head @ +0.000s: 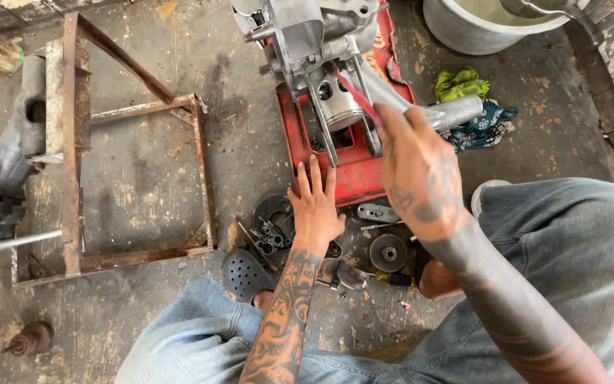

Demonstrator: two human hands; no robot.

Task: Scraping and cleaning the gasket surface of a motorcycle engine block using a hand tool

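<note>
A red tray (364,181) bears a silver engine (314,43), beside green and dark patterned rags (467,99) and a rusty brown frame (72,142).

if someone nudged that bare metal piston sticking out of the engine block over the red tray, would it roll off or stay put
The shiny cylindrical metal piston would probably stay put: it appears pinned to a rod in the grey engine block and sits between long studs. It might rock slightly on its pin. It looks solid, likely heavy for its size. The right hand hovers beside it.

Head view, steeply down, close.
</note>
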